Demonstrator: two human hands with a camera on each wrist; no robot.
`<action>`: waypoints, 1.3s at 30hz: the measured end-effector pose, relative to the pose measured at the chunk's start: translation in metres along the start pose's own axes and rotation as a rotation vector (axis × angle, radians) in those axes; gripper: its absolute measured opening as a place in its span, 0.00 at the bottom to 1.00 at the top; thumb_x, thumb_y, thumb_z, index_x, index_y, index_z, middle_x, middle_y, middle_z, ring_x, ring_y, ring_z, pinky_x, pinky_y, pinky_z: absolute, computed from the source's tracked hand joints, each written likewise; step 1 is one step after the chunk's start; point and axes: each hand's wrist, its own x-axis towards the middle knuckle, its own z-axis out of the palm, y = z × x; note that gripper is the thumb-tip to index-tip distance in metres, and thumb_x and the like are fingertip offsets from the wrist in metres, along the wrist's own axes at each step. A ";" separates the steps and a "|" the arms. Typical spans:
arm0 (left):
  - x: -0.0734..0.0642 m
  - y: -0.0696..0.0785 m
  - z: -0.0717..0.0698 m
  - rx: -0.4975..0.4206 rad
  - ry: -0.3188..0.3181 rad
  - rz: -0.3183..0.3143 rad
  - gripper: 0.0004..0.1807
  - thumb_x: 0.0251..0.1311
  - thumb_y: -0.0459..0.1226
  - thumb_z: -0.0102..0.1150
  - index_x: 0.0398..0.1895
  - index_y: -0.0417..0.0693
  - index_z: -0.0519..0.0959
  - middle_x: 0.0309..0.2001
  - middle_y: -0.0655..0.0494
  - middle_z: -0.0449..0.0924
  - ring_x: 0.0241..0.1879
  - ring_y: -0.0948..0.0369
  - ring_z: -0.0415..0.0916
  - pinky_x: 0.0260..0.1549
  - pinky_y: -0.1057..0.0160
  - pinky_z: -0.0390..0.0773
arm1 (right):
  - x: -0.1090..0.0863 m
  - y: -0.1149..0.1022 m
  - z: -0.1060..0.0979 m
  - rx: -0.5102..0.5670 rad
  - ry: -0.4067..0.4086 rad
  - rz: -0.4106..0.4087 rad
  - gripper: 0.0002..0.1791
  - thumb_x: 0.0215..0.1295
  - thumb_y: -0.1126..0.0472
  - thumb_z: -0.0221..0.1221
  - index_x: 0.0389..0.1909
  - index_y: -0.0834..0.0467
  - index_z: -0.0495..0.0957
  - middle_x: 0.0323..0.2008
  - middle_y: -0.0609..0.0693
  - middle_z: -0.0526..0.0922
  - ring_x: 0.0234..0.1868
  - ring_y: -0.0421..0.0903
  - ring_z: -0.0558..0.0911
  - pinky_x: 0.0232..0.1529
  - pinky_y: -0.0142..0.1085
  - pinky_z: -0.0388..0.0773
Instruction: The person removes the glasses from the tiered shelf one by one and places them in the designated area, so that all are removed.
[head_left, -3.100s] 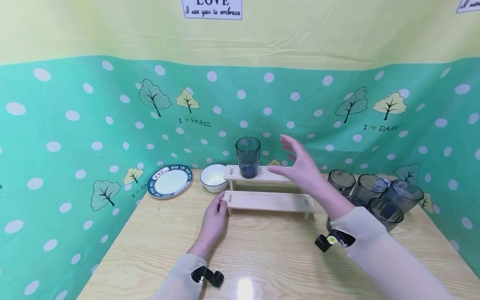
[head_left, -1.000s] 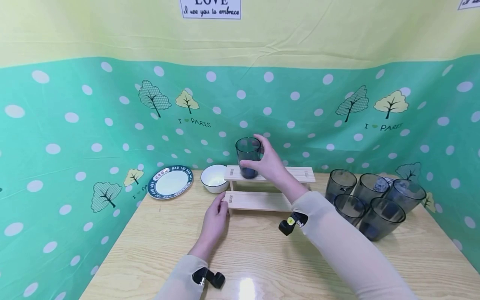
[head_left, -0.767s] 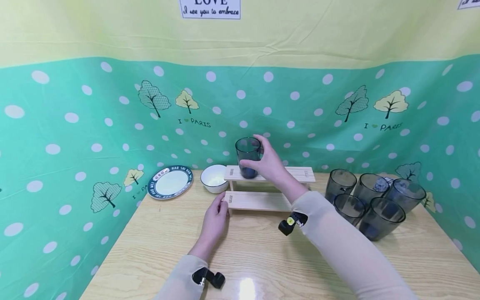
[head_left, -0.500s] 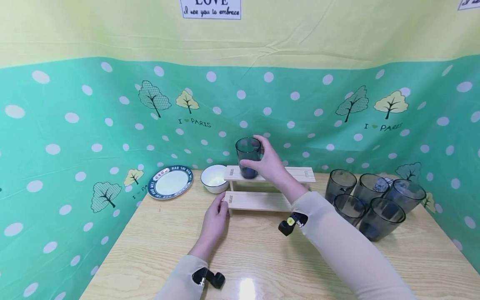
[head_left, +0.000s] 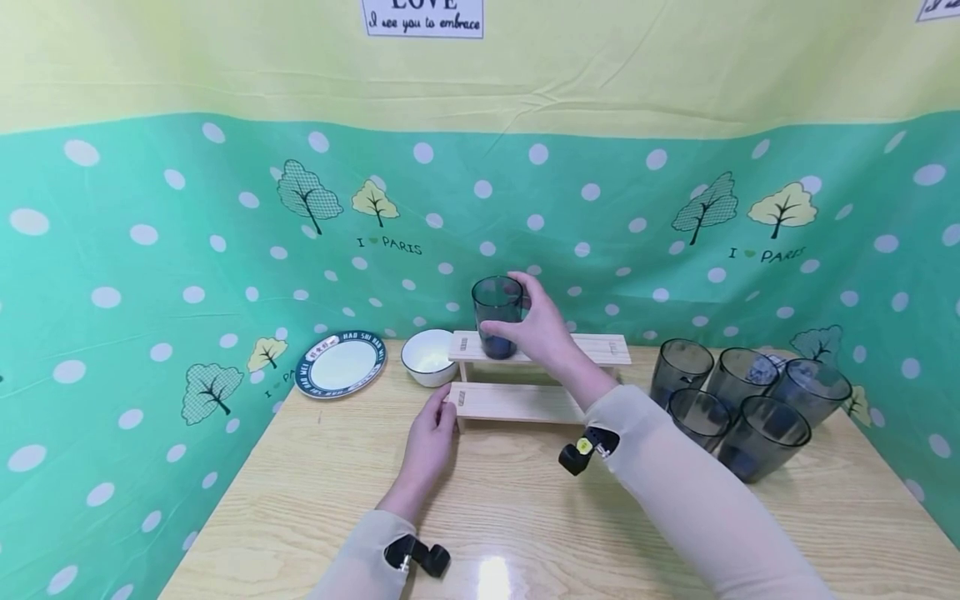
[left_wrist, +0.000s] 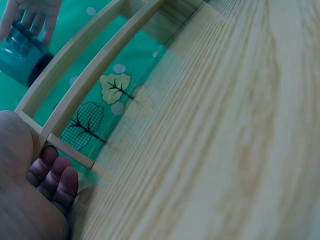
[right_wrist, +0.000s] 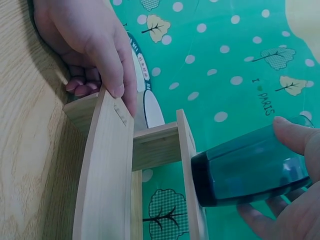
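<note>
A dark tinted drinking glass [head_left: 491, 310] stands upright on the left part of the upper tier of a two-tier wooden shelf [head_left: 517, 402]. My right hand [head_left: 538, 329] holds it from the right, thumb in front and fingers behind. In the right wrist view the glass [right_wrist: 250, 167] looks teal, its thick base against the upper board. My left hand [head_left: 431, 432] grips the left end of the lower tier. The left wrist view shows curled fingers of the left hand [left_wrist: 30, 185] around that corner.
Several matching glasses [head_left: 765, 437] stand close together on the right of the table [head_left: 525, 500]. Behind the shelf's left end is a white bowl [head_left: 427, 354]. A blue-rimmed plate [head_left: 341, 367] leans at the back left. A patterned curtain [head_left: 420, 183] hangs behind.
From beside the glass, my right hand has moved left and taken hold of it; over the last second it stays nearly still. My left hand has kept its place on the shelf.
</note>
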 end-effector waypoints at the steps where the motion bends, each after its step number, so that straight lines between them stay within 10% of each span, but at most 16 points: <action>1: 0.000 0.000 0.000 -0.003 -0.001 0.000 0.27 0.89 0.44 0.44 0.85 0.50 0.68 0.51 0.52 0.82 0.50 0.55 0.78 0.53 0.51 0.78 | -0.001 -0.001 -0.001 -0.002 0.000 -0.001 0.55 0.64 0.51 0.81 0.87 0.46 0.60 0.81 0.53 0.66 0.80 0.59 0.67 0.73 0.58 0.72; 39: 0.000 0.001 0.000 0.001 -0.004 0.007 0.27 0.89 0.44 0.44 0.84 0.48 0.69 0.44 0.50 0.81 0.46 0.56 0.78 0.49 0.53 0.78 | -0.079 -0.028 -0.094 -0.006 -0.028 -0.011 0.56 0.63 0.52 0.82 0.87 0.44 0.60 0.75 0.50 0.74 0.76 0.54 0.74 0.69 0.55 0.77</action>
